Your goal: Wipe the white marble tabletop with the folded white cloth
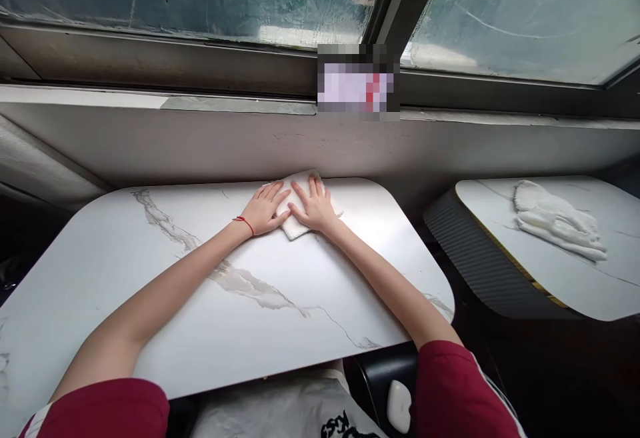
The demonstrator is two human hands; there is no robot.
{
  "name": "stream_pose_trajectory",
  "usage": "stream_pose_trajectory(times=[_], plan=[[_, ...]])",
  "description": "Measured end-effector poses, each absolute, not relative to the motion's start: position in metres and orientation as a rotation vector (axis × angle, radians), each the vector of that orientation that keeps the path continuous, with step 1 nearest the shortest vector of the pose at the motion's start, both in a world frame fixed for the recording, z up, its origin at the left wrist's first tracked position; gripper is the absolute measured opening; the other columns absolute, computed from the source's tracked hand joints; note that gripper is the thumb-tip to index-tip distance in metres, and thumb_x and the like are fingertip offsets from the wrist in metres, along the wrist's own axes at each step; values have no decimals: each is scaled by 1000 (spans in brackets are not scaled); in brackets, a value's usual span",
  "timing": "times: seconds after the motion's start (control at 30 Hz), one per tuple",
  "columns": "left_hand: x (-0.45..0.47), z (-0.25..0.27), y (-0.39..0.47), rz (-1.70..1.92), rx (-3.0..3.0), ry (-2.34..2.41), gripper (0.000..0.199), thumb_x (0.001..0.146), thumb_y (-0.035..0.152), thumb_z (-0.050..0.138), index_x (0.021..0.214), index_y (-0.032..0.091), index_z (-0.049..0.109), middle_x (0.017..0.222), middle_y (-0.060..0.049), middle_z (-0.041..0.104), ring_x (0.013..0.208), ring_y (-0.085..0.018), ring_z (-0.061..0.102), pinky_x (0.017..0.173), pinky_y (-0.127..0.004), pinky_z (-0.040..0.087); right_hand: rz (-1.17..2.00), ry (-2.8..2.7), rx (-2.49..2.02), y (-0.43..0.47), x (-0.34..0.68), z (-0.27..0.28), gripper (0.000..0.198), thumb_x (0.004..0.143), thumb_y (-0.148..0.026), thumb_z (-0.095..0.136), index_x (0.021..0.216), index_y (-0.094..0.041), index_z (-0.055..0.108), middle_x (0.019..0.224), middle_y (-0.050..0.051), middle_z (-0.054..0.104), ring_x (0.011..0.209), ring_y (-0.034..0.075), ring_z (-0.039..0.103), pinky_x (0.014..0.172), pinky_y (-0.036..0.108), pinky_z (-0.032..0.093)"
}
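A white cloth (295,228) lies flat on the white marble-patterned table (175,331), close to its far edge by the wall. My left hand (265,208), with a red string round the wrist, rests palm down on the cloth's left part, fingers stretched out. On the right part of the cloth, my right hand (315,205) presses flat with its fingers spread. Neither hand grips the cloth; both lie on top of it and cover much of it. The two thumbs nearly meet over its middle.
A second marble-patterned table (485,201) with a grey ribbed side stands at the right, a crumpled white cloth (555,221) on it. Windows (200,5) and a sill rise behind the wall. Below the near edge are a grey printed bag (270,411) and a small white case (399,406).
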State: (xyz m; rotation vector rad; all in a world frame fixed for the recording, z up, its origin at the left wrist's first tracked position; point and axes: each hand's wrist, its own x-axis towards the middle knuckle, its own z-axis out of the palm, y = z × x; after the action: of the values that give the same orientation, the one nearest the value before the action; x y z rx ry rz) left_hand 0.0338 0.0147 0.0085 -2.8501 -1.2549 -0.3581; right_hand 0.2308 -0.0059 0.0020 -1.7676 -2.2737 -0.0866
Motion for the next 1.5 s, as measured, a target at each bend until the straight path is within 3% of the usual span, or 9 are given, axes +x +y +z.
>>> stream_pose_trajectory(times=[0.23,0.37,0.6,0.77,0.93,1.13,1.27,1.4,1.5], plan=[[35,4,15,-372,-2855,-1250,62,99,44,38,152,10,42,164,-20,33,154,-32,26,125,-50,19,-119,-2266,-1787,-8,232,1,65,102,-53,35,159,-23,36,165,20,27,149,40,25,111,57,33],[36,10,10,-354,-2854,-1251,60,96,39,43,148,9,45,162,-20,35,152,-33,28,124,-50,20,-126,-2262,-1840,-16,228,7,62,102,-52,36,156,-22,40,160,23,33,140,41,34,101,55,39],[46,23,-21,-464,-2772,-1411,35,89,21,44,118,11,61,124,-19,60,118,-31,56,106,-45,43,-209,-2368,-1869,-57,201,24,52,104,-45,34,141,-14,53,129,24,57,112,37,53,88,46,41],[37,13,-60,-565,-2681,-1449,47,96,23,36,137,6,52,130,-21,57,121,-32,53,107,-48,42,-292,-2572,-1740,-88,187,36,40,102,-24,36,131,-7,56,109,22,63,93,31,58,75,39,40],[8,18,-112,-496,-2758,-1269,52,98,31,38,144,8,50,136,-20,56,128,-33,50,109,-50,43,-235,-2786,-1304,-114,189,36,30,98,-23,41,117,-10,61,94,15,65,81,26,56,67,36,41],[-9,22,-184,-413,-2620,-1359,52,98,25,38,144,2,49,136,-22,58,129,-35,52,112,-50,44,-239,-2727,-709,-151,179,22,26,92,-28,47,100,-10,63,116,24,63,101,32,55,81,44,48],[-25,18,-209,-432,-2594,-1449,57,100,27,39,154,8,37,149,-21,51,140,-33,48,114,-48,45,-32,-2657,-634,-176,169,11,45,92,-29,44,123,-1,58,135,28,57,127,38,50,102,55,48],[-42,16,-211,-455,-2604,-1481,63,102,34,41,159,10,28,162,-19,37,150,-31,37,118,-45,42,138,-2624,-671,-188,162,5,69,96,-34,41,150,9,32,158,32,35,153,40,25,119,58,37],[-51,15,-201,-453,-2617,-1516,66,102,38,40,160,10,26,163,-18,37,151,-30,36,121,-46,40,215,-2655,-688,-180,156,3,74,98,-39,41,155,7,26,163,29,28,157,36,15,125,56,30]])
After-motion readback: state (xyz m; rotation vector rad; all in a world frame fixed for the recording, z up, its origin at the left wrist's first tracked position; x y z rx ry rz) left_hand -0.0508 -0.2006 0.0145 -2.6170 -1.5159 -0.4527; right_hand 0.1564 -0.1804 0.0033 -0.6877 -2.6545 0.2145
